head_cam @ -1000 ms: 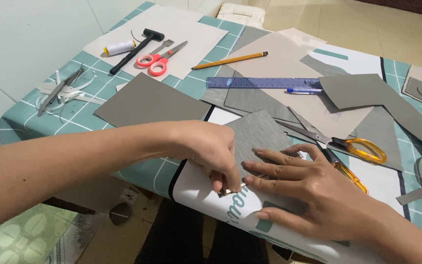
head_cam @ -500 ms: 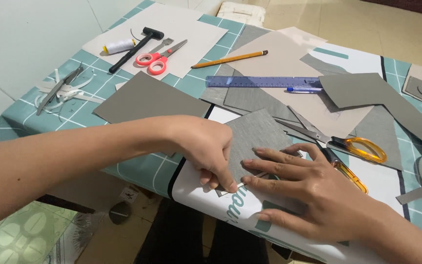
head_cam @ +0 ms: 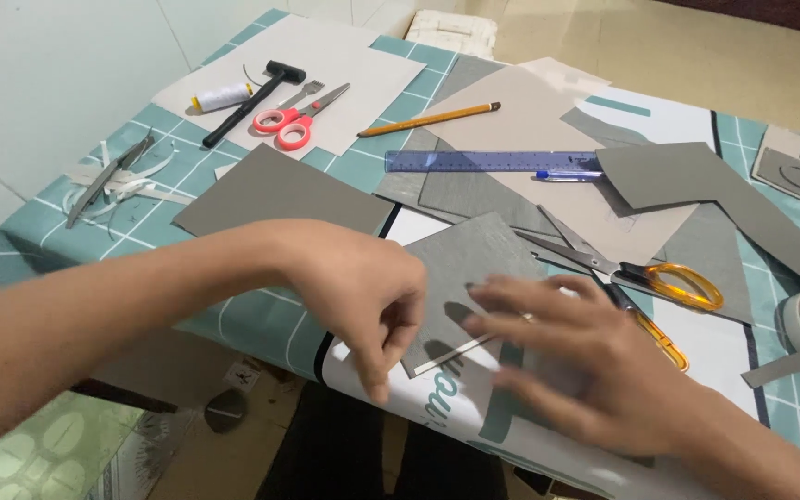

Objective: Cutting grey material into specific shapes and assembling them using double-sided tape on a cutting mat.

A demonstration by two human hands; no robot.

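The left hand (head_cam: 363,301) comes in from the left side on a long bare arm; its wrist bends down; its fingers hang loose and point downward, a little curled, gripping nothing. The right hand (head_cam: 576,356) comes in from the bottom right; it lies flat, palm down; its fingers (head_cam: 502,294) spread wide and point left; it looks blurry.

A white printed sheet (head_cam: 696,347) with teal lettering and black edge bands lies over the tabletop's (head_cam: 261,315) near edge; a small grey sign (head_cam: 244,375) with a dark pictogram shows below
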